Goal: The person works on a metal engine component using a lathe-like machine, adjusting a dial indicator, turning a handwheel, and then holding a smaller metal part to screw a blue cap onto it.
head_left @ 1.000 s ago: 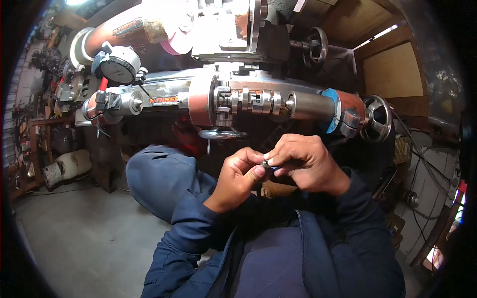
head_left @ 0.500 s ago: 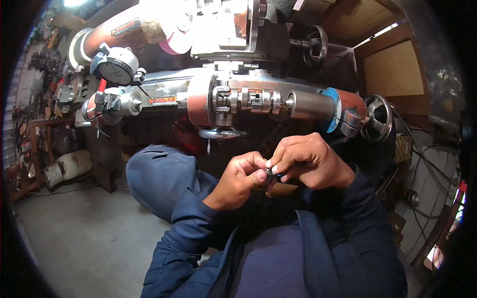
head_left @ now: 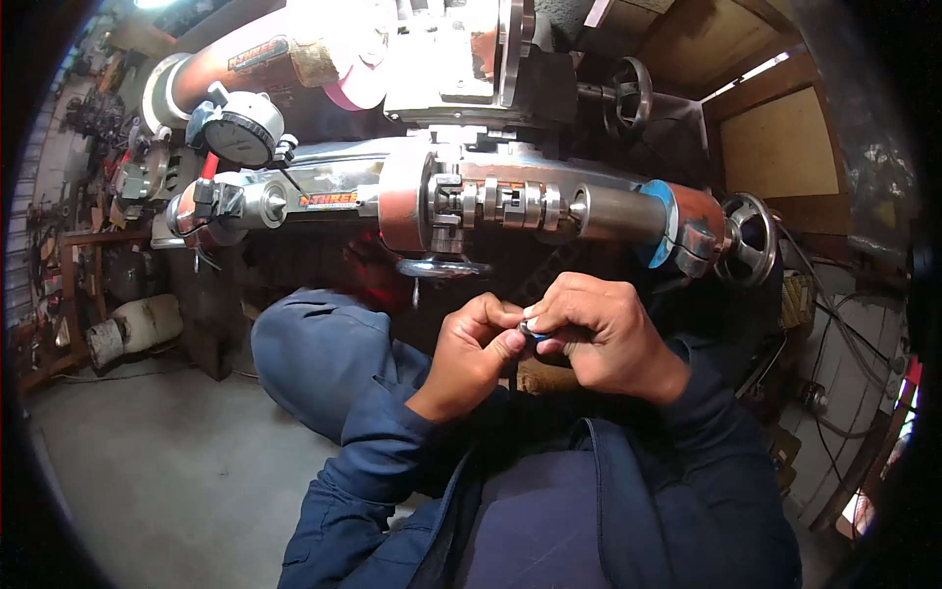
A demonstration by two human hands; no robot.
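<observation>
In front of my chest, my left hand point(head_left: 469, 355) and my right hand point(head_left: 606, 332) meet, both closed. Thumbs and fingertips of both pinch a small dark piece with a blue part point(head_left: 534, 333); most of it is covered by the fingers, so its kind cannot be made out. Beyond my hands, a short camshaft point(head_left: 511, 204) with shiny lobes sits crosswise in a grinding machine, between a reddish headstock point(head_left: 403, 201) and the pointed centre of a grey tailstock point(head_left: 622, 212). Neither hand touches it.
A dial gauge point(head_left: 241, 131) stands on the machine's left. Handwheels show below the headstock point(head_left: 442, 267), at the right end point(head_left: 748, 239) and at the upper right point(head_left: 628, 98). A pink grinding wheel point(head_left: 359, 86) sits above. Cables point(head_left: 834, 304) hang along the right wall.
My fingers have shifted around the small piece, and more of its blue part shows. My right hand has tilted and dropped slightly. The machine appears a little farther right in the view.
</observation>
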